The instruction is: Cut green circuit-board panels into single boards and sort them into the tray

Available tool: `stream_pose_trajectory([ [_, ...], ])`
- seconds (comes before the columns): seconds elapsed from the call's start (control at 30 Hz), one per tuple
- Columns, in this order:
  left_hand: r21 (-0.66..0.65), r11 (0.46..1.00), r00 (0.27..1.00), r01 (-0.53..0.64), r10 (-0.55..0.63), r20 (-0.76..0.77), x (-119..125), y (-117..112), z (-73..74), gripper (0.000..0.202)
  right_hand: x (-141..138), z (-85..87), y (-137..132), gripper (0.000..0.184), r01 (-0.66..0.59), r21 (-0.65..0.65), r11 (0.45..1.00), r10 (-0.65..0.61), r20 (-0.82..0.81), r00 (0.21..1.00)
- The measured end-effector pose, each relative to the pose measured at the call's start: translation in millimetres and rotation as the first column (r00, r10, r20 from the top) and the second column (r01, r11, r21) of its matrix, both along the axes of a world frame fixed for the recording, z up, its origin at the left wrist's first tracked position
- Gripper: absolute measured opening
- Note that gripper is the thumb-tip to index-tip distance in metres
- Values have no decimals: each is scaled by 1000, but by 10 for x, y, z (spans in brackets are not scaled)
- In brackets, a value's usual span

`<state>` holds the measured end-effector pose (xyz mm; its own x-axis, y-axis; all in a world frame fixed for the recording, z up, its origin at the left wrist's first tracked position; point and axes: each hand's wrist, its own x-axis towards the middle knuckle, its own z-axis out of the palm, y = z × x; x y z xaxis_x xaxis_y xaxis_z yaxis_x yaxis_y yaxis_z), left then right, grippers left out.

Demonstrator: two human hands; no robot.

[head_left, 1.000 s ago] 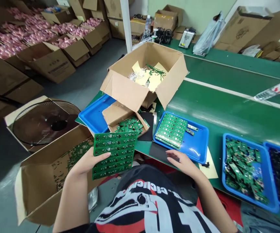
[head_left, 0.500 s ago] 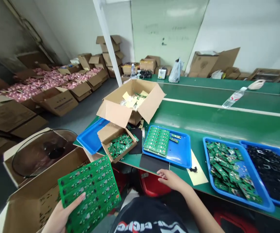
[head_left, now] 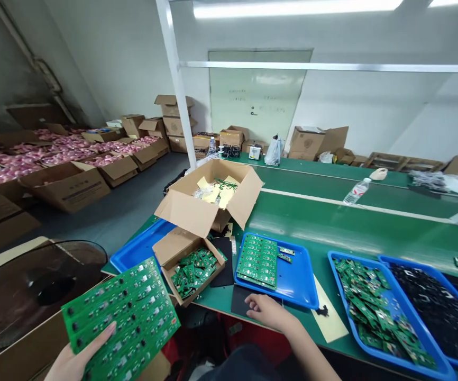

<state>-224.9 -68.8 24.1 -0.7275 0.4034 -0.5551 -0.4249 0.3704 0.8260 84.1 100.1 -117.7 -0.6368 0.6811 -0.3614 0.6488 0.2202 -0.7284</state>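
Note:
My left hand [head_left: 76, 359] is closed on a large green circuit board panel [head_left: 139, 312], its thumb over the populated face. The panel is tilted and held left of the bench edge, above a carton. My right hand [head_left: 266, 311] hovers at the bench's front edge, fingers loosely bent and slightly apart, with nothing in them. Just beyond it, a blue tray [head_left: 298, 280] holds further green board panels [head_left: 257, 259] and two small separate board strips [head_left: 285, 254]. Between the hands, a small cardboard box [head_left: 209, 280] contains many loose small boards [head_left: 194, 271].
A large open carton [head_left: 185, 209] stands behind the small box. Another blue tray [head_left: 124, 259] lies at left. To the right are a tray of small boards [head_left: 372, 296] and a tray of black parts [head_left: 431, 301]. A fan [head_left: 50, 286] stands left; a bottle [head_left: 357, 191] lies farther back.
The camera view has tilted upward, so the bench appears lower. The left hand still holds the panel, now a little farther left in view. My right hand's fingers look somewhat more curled.

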Motion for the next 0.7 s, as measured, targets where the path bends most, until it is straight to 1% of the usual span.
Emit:
stream_pose_trajectory([
  [0.1, 42, 999, 997, -7, 4, 71, -140, -65, -87, 41, -145, -12, 17, 34, -49, -30, 998, 51, 66, 997],
  [0.33, 61, 993, 990, -99, 92, 110, -420, -335, -286, 47, -570, -114, 70, 33, -217, -46, 975, 221, 114, 969],
  [0.43, 54, 988, 985, -143, 136, 109, -504, -453, -390, 44, -785, -160, 82, 35, -277, -47, 960, 281, 150, 948],
  [0.5, 46, 985, 979, -165, 158, 132, -538, -488, -473, 39, -908, -200, 73, 36, -314, -48, 948, 317, 168, 933],
  [0.6, 66, 984, 965, -167, 149, 217, -569, -404, -644, 32, -1029, -274, 34, 36, -338, -56, 939, 342, 186, 921],
  [0.7, 145, 983, 953, -113, 66, 297, -619, -125, -872, 31, -1059, -359, -20, 35, -325, -55, 944, 330, 213, 920],
])
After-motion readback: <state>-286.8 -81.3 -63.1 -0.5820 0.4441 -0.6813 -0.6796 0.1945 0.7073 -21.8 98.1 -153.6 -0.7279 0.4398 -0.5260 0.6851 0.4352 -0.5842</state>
